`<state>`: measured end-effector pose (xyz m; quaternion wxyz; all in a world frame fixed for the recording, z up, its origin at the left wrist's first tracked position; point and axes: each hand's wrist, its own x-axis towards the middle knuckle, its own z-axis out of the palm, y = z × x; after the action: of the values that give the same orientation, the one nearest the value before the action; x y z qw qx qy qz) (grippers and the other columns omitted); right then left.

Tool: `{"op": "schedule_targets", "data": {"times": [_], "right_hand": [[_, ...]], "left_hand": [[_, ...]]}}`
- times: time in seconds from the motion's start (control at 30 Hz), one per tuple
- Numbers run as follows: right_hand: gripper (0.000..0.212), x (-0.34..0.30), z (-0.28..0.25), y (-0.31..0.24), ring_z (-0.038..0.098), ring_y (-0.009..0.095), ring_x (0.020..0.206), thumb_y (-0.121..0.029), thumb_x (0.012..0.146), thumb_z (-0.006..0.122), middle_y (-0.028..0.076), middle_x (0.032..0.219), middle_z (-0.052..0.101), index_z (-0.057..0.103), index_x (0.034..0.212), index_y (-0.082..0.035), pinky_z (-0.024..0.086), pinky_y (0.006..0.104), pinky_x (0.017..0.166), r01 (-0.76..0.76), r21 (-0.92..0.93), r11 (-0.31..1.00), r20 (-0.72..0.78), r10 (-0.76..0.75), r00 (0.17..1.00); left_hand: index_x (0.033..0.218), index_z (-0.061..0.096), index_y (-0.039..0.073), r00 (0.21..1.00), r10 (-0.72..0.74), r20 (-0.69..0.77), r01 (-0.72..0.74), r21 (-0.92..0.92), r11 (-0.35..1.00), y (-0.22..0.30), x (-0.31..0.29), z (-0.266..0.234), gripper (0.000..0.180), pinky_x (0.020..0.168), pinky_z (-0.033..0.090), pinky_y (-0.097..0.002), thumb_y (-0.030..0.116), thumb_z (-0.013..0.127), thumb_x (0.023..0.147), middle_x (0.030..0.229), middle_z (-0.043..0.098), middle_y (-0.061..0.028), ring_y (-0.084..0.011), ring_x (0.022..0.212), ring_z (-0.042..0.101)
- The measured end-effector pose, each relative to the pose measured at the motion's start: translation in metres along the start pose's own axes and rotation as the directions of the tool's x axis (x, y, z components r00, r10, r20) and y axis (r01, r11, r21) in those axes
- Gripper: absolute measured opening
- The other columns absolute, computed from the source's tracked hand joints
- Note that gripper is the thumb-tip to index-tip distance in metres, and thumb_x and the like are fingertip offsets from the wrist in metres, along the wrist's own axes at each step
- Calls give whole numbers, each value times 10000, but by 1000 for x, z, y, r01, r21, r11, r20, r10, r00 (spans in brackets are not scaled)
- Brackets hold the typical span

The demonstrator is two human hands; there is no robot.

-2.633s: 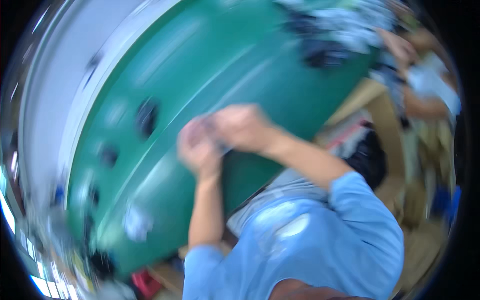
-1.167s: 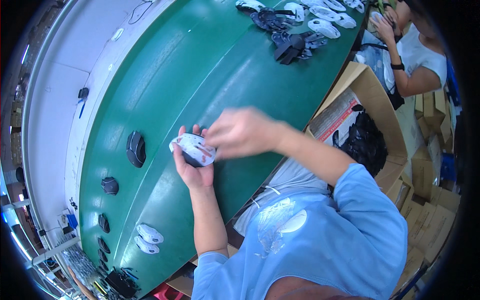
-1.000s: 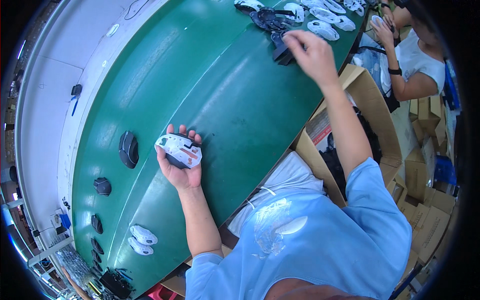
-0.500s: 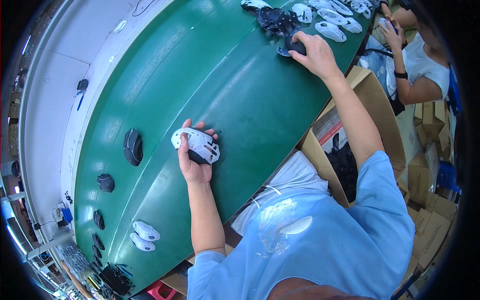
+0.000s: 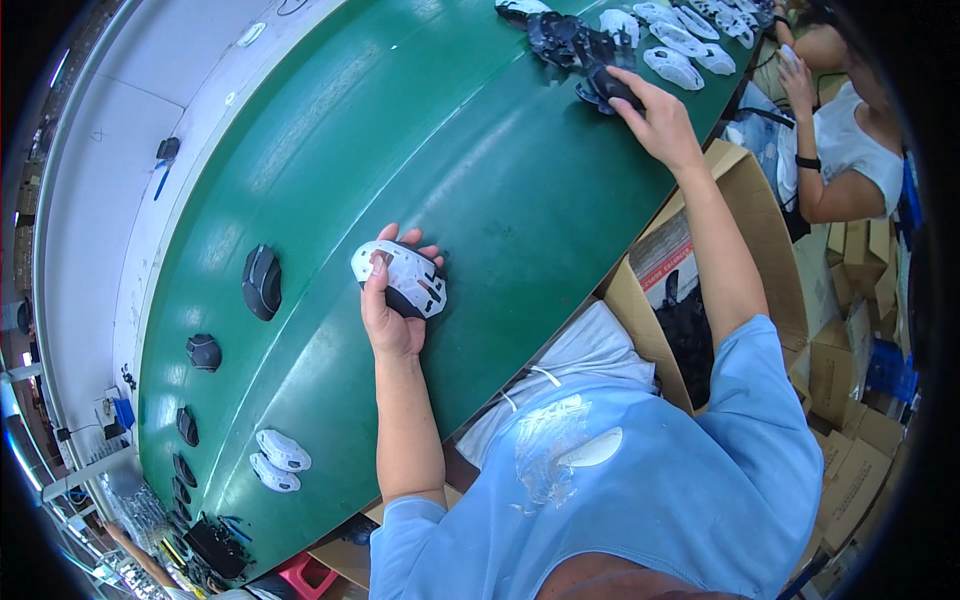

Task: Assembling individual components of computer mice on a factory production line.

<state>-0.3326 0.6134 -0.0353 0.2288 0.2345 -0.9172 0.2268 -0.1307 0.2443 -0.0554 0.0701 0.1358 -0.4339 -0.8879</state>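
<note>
My left hand (image 5: 388, 318) is closed round a computer mouse shell (image 5: 402, 266), white with cutouts on the upper face and black along the near side. The thumb lies across its white face, with the fingertips showing past the far edge. At the far right of the table, my right hand (image 5: 662, 125) pinches a black curved mouse cover (image 5: 614, 88) between thumb and fingers. That cover is at the near end of a heap of black mouse covers (image 5: 565, 42); the parts just under it are blurred.
Several white mouse shells (image 5: 675, 68) lie beyond the heap. Black mice (image 5: 262, 283) stand in a line down the left, near two white shells (image 5: 283, 450). An open cardboard box (image 5: 650, 330) adjoins the green table's (image 5: 480, 220) near edge. Another person (image 5: 845, 150) works at the right.
My right hand has shifted slightly right, and the black cover in it has tilted. The white-and-black shell in my left hand has turned a little. The whole view has shifted slightly.
</note>
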Motion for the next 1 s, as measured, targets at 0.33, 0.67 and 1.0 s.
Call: {"op": "schedule_targets", "data": {"times": [0.33,0.67,1.0], "right_hand": [[445,0,9,-191,567,117,1092,-44,949,671,45,1236,586,541,1372,4,474,240,903,-114,932,344,109,35,993],[428,-32,80,-273,660,282,954,-147,811,805,136,1093,692,695,1212,-48,539,333,822,321,637,701,-125,-317,940],[409,-30,78,-256,707,285,1033,-74,776,820,159,1153,727,721,1170,-26,558,360,878,226,762,607,-24,-322,946]], "left_hand": [[1455,414,35,984,178,1,-178,-68,982,-19,-1,0,968,930,529,-475,828,344,904,1300,588,-163,-327,1048,646],[1455,402,22,888,451,93,-457,293,840,-11,-7,-7,997,947,500,-342,845,329,896,1311,533,-92,-195,1137,560],[1380,504,-32,785,610,109,-601,378,704,-14,-3,-15,868,926,490,-380,715,285,994,1207,596,-194,-279,1047,617]]}}
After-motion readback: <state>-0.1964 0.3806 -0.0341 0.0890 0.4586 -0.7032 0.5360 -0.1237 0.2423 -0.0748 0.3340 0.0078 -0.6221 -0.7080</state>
